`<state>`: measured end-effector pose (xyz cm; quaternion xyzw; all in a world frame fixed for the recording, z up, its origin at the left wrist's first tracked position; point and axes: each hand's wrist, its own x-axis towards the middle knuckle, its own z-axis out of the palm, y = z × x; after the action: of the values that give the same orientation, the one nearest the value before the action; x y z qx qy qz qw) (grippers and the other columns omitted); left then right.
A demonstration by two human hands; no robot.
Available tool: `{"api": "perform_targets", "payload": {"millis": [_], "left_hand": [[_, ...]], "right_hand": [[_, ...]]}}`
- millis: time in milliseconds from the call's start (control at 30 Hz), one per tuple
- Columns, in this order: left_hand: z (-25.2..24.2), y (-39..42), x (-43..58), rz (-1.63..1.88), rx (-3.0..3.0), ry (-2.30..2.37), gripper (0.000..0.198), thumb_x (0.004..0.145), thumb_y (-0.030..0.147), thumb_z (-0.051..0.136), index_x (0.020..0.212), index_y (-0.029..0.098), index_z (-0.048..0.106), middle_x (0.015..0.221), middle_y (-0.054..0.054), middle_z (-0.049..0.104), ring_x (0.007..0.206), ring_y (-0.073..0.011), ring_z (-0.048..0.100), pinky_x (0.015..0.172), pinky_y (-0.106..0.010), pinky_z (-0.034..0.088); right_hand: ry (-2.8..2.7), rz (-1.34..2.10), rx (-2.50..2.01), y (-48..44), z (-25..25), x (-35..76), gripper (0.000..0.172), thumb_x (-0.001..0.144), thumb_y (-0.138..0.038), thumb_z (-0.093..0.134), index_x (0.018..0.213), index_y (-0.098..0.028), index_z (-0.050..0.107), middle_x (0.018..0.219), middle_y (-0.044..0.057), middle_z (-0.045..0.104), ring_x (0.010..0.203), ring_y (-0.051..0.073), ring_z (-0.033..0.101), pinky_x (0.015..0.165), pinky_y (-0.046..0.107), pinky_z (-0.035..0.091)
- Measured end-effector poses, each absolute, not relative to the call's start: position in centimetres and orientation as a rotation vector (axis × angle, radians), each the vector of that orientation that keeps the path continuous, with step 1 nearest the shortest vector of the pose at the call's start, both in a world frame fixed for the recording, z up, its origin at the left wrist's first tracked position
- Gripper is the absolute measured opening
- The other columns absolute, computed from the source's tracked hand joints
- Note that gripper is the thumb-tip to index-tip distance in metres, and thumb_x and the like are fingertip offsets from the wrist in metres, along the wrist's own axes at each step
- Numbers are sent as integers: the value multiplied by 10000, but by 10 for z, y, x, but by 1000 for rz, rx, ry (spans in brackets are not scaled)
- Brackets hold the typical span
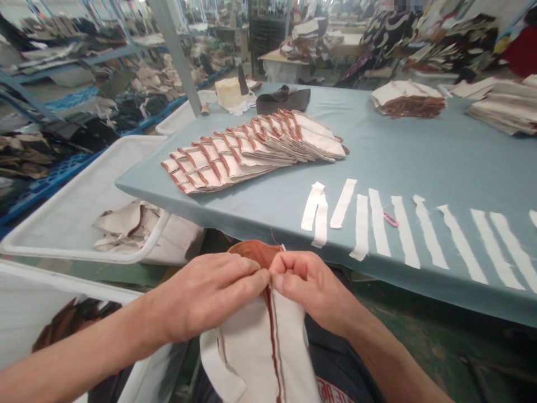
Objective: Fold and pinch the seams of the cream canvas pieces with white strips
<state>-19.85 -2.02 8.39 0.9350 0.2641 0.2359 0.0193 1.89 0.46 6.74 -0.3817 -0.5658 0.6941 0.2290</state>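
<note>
A cream fabric piece (pixel 247 336) with a brown seam down its middle lies over my lap, its far end showing a brown face. My left hand (pixel 210 294) lies across its upper part, fingers closed on the cloth at the seam's top. Right beside it, my right hand (pixel 308 282) pinches the same edge between thumb and curled fingers. Both sets of fingertips nearly meet there. A white strip (pixel 220 369) hangs along the piece's left side. What exactly sits between the fingertips is hidden.
On the blue-green table (pixel 419 151) lie a fanned stack of cream-and-brown pieces (pixel 251 151), several white strips (pixel 403 232), a pink snipper-like tool (pixel 390 219) and a dark cloth (pixel 283 101). White bins (pixel 138 254) stand at left. More fabric stacks (pixel 409 98) lie farther back.
</note>
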Motion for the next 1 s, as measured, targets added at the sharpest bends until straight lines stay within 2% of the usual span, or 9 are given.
{"api": "perform_targets", "payload": {"millis": [100, 167, 267, 367, 533, 733, 833, 1000], "left_hand": [[95, -19, -201, 623, 2505, 938, 100, 1056, 191, 536, 1146, 189, 577, 938, -24, 715, 776, -134, 665, 709, -207, 496], [105, -15, -203, 480, 2301, 963, 122, 1023, 284, 633, 1110, 202, 610, 915, 11, 689, 766, -119, 642, 698, -190, 468], [113, -7, -204, 395, 2154, 857, 137, 1028, 329, 629, 1000, 195, 633, 829, 43, 644, 726, -99, 605, 684, -176, 438], [106, -3, -201, 431, 2245, 784, 220, 1078, 269, 515, 897, 172, 593, 773, 32, 602, 681, -100, 571, 652, -197, 412], [79, -8, -199, 602, 2636, 755, 288, 1084, 202, 438, 806, 189, 514, 687, 20, 513, 574, -138, 437, 548, -283, 297], [76, -9, -205, 588, 2393, 762, 229, 1089, 266, 477, 887, 187, 550, 729, 14, 592, 620, -126, 530, 596, -239, 376], [84, -9, -204, 574, 2289, 771, 223, 1078, 315, 525, 908, 182, 579, 766, 8, 623, 667, -122, 570, 638, -228, 401], [94, -11, -201, 462, 2190, 785, 225, 1053, 267, 551, 843, 188, 557, 713, 43, 578, 634, -100, 544, 618, -228, 372]], "right_hand": [[-1763, 1620, -992, 1, 72, 25, 126, 800, -268, 549, 697, -198, 532, 606, -56, 464, 556, 95, 389, 518, 225, 303], [-1896, 1401, -927, 0, 75, 28, 109, 811, -185, 534, 707, -190, 564, 624, -51, 522, 576, 91, 441, 557, 222, 338], [-2008, 1220, -867, -3, 75, 30, 113, 823, -129, 551, 738, -188, 597, 634, -59, 562, 571, 78, 474, 563, 211, 349], [-2013, 1163, -869, -6, 71, 31, 123, 834, -110, 554, 751, -190, 598, 634, -63, 579, 560, 69, 489, 556, 199, 358], [-1944, 1248, -891, -9, 58, 30, 142, 863, -120, 557, 748, -196, 593, 618, -72, 562, 515, 63, 435, 483, 192, 312], [-1985, 1130, -778, -9, 53, 26, 166, 874, -93, 550, 751, -193, 598, 651, -49, 624, 568, 75, 530, 565, 191, 395], [-2038, 1033, -704, -9, 58, 26, 181, 885, -88, 551, 742, -191, 592, 640, -48, 608, 575, 77, 531, 590, 203, 395], [-2167, 964, -671, -15, 71, 32, 160, 937, -106, 549, 810, -178, 615, 688, -32, 626, 618, 91, 542, 637, 226, 400]]}}
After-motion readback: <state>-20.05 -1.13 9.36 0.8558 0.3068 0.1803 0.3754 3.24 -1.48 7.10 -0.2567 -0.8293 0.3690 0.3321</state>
